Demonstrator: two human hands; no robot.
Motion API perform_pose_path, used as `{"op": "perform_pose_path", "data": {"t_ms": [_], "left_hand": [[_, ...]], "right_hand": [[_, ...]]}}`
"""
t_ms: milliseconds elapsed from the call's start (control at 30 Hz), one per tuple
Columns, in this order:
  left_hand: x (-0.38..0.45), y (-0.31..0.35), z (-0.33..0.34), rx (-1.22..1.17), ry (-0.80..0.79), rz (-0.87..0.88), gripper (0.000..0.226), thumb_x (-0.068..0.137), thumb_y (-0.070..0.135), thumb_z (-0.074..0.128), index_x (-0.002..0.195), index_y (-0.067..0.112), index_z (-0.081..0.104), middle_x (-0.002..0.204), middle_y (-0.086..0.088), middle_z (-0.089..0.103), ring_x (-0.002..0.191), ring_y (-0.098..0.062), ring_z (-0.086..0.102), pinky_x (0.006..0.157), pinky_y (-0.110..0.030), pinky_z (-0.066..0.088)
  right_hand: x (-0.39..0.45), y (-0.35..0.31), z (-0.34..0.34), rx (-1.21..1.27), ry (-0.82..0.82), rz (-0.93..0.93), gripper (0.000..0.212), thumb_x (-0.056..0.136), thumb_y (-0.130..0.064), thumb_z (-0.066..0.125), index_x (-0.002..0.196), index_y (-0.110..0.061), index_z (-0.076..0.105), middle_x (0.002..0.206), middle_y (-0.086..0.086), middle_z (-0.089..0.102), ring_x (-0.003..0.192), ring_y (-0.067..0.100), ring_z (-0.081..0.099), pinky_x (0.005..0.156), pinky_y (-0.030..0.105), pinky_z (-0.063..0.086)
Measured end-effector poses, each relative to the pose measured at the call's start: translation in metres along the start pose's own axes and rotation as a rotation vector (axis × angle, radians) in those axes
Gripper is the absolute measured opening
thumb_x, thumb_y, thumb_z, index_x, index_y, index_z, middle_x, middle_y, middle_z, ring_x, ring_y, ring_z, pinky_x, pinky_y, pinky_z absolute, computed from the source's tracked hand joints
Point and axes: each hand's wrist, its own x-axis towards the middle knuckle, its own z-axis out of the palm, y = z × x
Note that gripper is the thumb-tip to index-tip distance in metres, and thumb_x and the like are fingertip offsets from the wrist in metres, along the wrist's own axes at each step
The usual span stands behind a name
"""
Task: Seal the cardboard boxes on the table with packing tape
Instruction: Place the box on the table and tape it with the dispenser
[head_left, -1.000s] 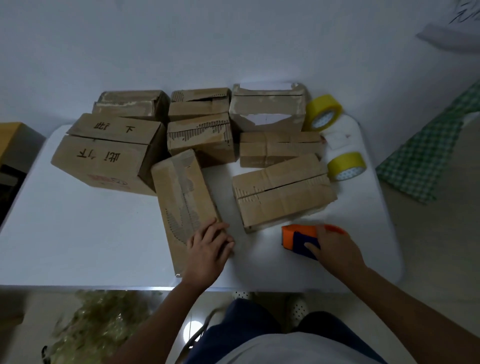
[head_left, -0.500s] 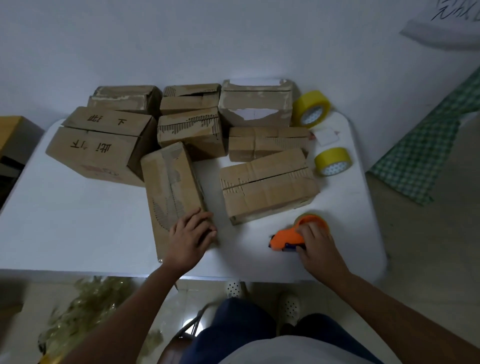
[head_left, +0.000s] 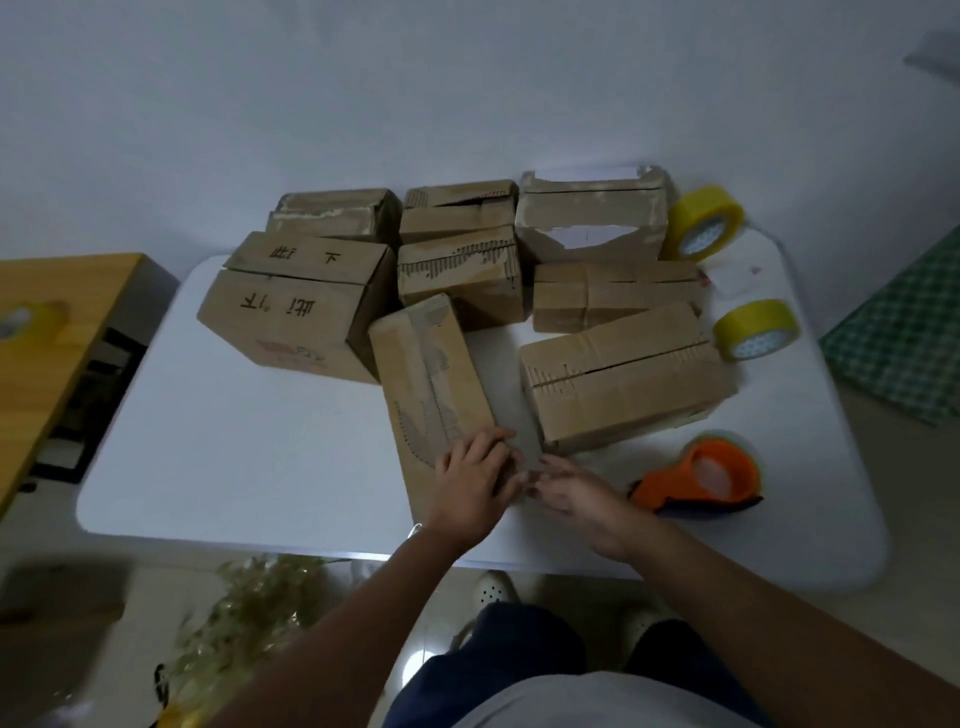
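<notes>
Several worn cardboard boxes crowd the back half of the white table (head_left: 249, 467). A narrow box (head_left: 431, 379) lies lengthwise toward me. My left hand (head_left: 475, 480) rests on its near end, fingers curled over the right edge. My right hand (head_left: 576, 496) lies beside that box's near right side, fingers loosely extended toward it, holding nothing. The orange tape dispenser (head_left: 701, 478) sits on the table to the right of my right hand. A wider box (head_left: 621, 379) stands just behind my right hand.
Two yellow tape rolls (head_left: 704, 223) (head_left: 756, 328) sit at the table's right back. A large printed box (head_left: 296, 306) is at the left. A wooden cabinet (head_left: 47, 332) stands left of the table, a green checked cloth (head_left: 904, 332) right. Crumpled tape (head_left: 249, 613) lies on the floor.
My right hand let go of the orange tape dispenser and moved left to the narrow box. The dispenser stays on the table. My left hand stayed on the box's near end.
</notes>
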Motion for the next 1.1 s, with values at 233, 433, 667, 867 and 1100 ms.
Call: {"op": "perform_pose_path", "data": {"t_ms": [233, 433, 667, 867, 1100], "left_hand": [[-0.003, -0.035, -0.021, -0.166, 0.069, 0.197, 0.031, 0.102, 0.032, 0.041, 0.123, 0.016, 0.059, 0.145, 0.002, 0.047, 0.124, -0.019, 0.052, 0.102, -0.042, 0.044], [-0.021, -0.051, -0.011, 0.127, 0.015, 0.23, 0.06, 0.103, 0.056, 0.028, 0.15, 0.021, 0.037, 0.159, 0.004, 0.03, 0.15, -0.014, 0.017, 0.123, -0.041, 0.013], [-0.019, -0.056, -0.003, 0.297, 0.058, 0.284, 0.067, 0.099, 0.061, 0.033, 0.149, 0.017, 0.036, 0.156, -0.001, 0.037, 0.147, -0.023, 0.027, 0.119, -0.045, 0.021], [-0.02, -0.054, 0.004, 0.448, -0.002, 0.288, 0.075, 0.094, 0.058, 0.045, 0.153, 0.015, 0.026, 0.158, -0.006, 0.034, 0.148, -0.029, 0.024, 0.117, -0.049, 0.021], [-0.022, -0.049, -0.008, 0.372, -0.036, 0.227, 0.076, 0.095, 0.065, 0.04, 0.155, 0.021, 0.024, 0.16, 0.002, 0.03, 0.151, -0.02, 0.017, 0.12, -0.045, 0.017]], "right_hand": [[-0.006, 0.002, 0.008, 0.011, 0.162, -0.103, 0.015, 0.097, -0.013, 0.056, 0.109, -0.014, 0.064, 0.103, 0.009, 0.066, 0.095, 0.019, 0.064, 0.084, 0.028, 0.05], [-0.006, 0.007, 0.012, -0.025, 0.296, -0.201, 0.014, 0.097, -0.011, 0.055, 0.104, -0.005, 0.065, 0.089, 0.006, 0.069, 0.078, 0.013, 0.062, 0.068, 0.02, 0.047], [-0.01, 0.017, 0.016, -0.092, 0.383, -0.354, 0.011, 0.096, -0.014, 0.056, 0.098, -0.01, 0.066, 0.086, 0.001, 0.071, 0.074, 0.01, 0.065, 0.068, 0.022, 0.046], [-0.001, 0.026, 0.018, -0.17, 0.434, -0.401, 0.011, 0.096, -0.018, 0.057, 0.089, -0.023, 0.064, 0.084, -0.003, 0.069, 0.074, 0.01, 0.066, 0.067, 0.023, 0.045], [0.009, 0.024, 0.021, -0.275, 0.433, -0.496, 0.01, 0.096, -0.019, 0.056, 0.087, -0.017, 0.061, 0.073, -0.004, 0.06, 0.066, -0.001, 0.054, 0.062, 0.01, 0.041]]}}
